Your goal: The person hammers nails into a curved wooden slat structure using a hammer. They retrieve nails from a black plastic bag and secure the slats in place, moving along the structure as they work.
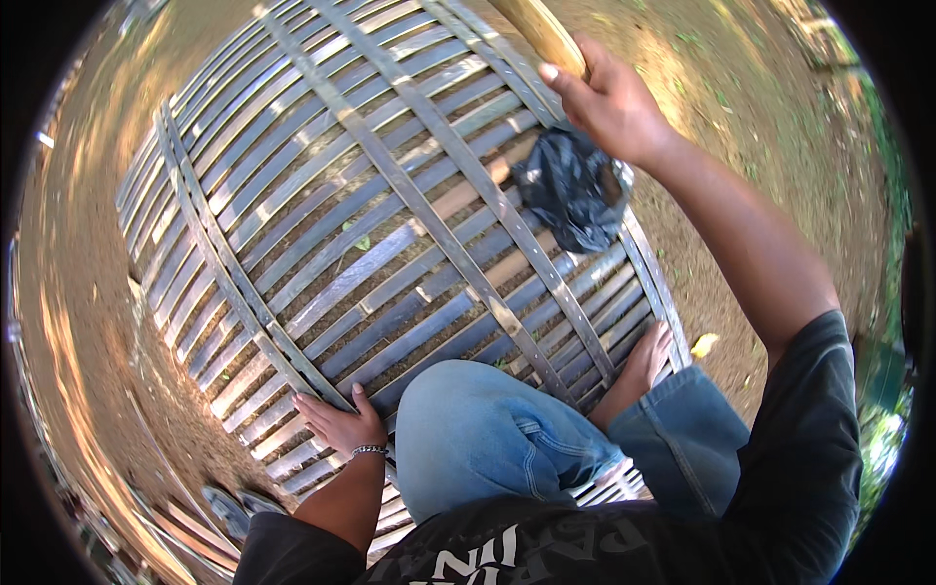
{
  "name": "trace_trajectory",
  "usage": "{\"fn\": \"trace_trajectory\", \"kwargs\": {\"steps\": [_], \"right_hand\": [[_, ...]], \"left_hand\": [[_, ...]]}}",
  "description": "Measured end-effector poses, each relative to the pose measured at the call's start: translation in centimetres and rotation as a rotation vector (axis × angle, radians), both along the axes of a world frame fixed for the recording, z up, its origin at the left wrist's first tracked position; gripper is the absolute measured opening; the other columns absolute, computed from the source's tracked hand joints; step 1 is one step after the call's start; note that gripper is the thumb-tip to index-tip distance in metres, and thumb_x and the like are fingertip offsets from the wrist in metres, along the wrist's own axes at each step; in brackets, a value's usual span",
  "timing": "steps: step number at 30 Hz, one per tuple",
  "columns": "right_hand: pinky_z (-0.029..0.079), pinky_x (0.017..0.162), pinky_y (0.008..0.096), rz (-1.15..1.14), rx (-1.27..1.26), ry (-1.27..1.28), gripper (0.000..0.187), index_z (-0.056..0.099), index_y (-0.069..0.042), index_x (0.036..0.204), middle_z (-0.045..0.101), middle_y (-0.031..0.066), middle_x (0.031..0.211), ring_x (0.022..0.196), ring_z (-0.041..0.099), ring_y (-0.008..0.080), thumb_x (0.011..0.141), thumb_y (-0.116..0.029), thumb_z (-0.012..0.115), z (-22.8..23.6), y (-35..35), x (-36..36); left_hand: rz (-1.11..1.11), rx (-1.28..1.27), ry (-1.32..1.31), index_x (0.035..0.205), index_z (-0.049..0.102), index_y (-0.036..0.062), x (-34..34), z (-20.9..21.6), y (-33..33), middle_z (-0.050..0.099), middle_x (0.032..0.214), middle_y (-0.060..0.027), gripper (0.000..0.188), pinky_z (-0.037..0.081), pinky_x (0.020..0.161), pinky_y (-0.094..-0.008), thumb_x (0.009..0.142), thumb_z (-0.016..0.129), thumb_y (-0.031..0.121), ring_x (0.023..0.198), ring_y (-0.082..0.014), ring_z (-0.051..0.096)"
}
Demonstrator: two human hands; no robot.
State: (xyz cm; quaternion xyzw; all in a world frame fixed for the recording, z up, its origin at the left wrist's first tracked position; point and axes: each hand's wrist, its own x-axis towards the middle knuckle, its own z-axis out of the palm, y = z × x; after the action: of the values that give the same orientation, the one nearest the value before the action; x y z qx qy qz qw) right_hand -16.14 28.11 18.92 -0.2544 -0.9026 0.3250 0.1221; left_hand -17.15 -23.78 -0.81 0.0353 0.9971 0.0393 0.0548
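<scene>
Shirtfront (585,536) nearest, left hand (343,425) rests flat on slats (356,276) while right hand (621,109) grips wooden handle (541,34) near black bag (570,192)

Looks like an outdoor yard, given sun-dappled bare earth ground (814,185) all round the slatted platform (402,185), a loose yellow leaf (704,345), greenery (887,185) along the right rim and sandals (226,510) lower left.
</scene>
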Motion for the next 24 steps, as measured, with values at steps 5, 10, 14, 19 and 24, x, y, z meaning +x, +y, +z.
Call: {"fn": "trace_trajectory", "kwargs": {"steps": [5,10,14,19,24], "right_hand": [[0.048,0.065,0.0409,-0.221,0.082,-0.130,0.043,0.057,-0.003,0.126,0.062,0.0113,0.077,0.070,0.062,0.0211,0.103,-0.039,0.060,5.0,-2.4,11.8],[0.046,0.064,0.0382,-0.452,0.150,-0.284,0.037,0.055,-0.004,0.117,0.057,0.0083,0.077,0.066,0.057,0.0181,0.103,-0.039,0.059,10.2,-6.0,25.4],[0.046,0.052,0.0337,-0.553,0.022,-0.417,0.036,0.055,-0.006,0.122,0.056,0.0054,0.073,0.055,0.056,0.0151,0.103,-0.036,0.059,16.8,-11.8,29.5],[0.044,0.048,0.0303,-0.500,-0.025,-0.269,0.033,0.055,-0.003,0.122,0.053,0.0011,0.071,0.053,0.053,0.0115,0.104,-0.030,0.059,20.2,-14.9,34.1],[0.043,0.048,0.0274,-0.528,-0.241,-0.045,0.032,0.054,-0.002,0.126,0.051,-0.0015,0.071,0.053,0.051,0.0091,0.104,-0.025,0.058,21.1,-19.9,34.9]], "left_hand": [[0.043,0.014,-0.011,0.160,0.016,-0.0067,-0.4,1.0,0.4,0.018,0.168,-0.0257,0.103,0.016,0.126,-0.0507,0.096,0.052,0.065,0.157,-0.0370,0.017],[0.015,0.050,-0.024,0.160,0.018,-0.0074,-0.5,0.9,0.5,0.018,0.169,-0.0223,0.099,0.015,0.126,-0.0543,0.099,0.048,0.064,0.158,-0.0346,0.016],[0.004,0.121,-0.039,0.161,0.016,-0.0047,-0.8,0.6,-0.3,0.016,0.170,-0.0209,0.096,0.013,0.125,-0.0573,0.100,0.047,0.061,0.159,-0.0328,0.012],[0.027,0.131,-0.181,0.163,0.005,-0.0020,-1.0,1.1,-0.4,0.005,0.172,-0.0185,0.104,0.008,0.125,-0.0606,0.097,0.052,0.063,0.160,-0.0332,0.004],[0.041,0.134,-0.164,0.163,0.007,-0.0024,-1.3,1.6,-1.1,0.007,0.172,-0.0187,0.107,0.007,0.125,-0.0604,0.094,0.054,0.066,0.160,-0.0329,0.004]]}}
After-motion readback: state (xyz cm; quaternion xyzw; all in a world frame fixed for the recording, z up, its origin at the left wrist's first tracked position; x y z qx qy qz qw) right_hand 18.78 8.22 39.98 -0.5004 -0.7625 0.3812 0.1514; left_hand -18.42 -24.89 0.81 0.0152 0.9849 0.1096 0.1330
